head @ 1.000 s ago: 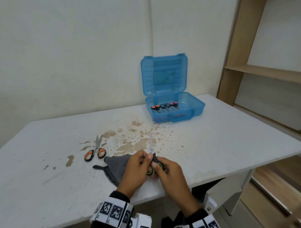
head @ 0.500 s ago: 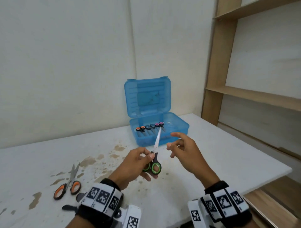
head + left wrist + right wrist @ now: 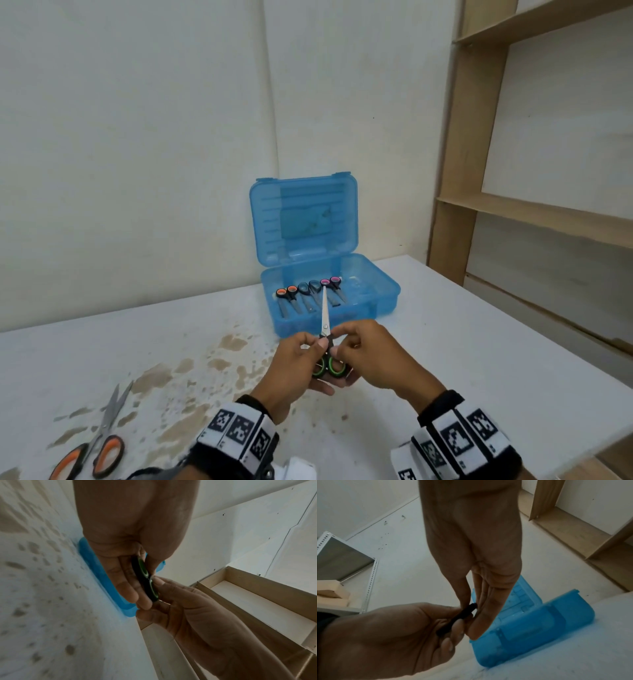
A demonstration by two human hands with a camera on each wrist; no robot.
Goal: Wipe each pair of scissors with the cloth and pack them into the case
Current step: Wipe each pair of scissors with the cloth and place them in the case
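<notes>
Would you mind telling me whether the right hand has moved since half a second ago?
Yes. The right hand has come back toward the left hand and now pinches the green-handled scissors, lower against the blue case than before.

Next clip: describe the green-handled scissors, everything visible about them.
The green scissors have black handles with bright green ring linings and narrow, shiny metal blades joined by a small pivot screw. The blades are closed and point up and away toward the open blue case. They are held above the table, touching neither it nor the case. The left hand and right hand both pinch them near the pivot and handles.
</notes>
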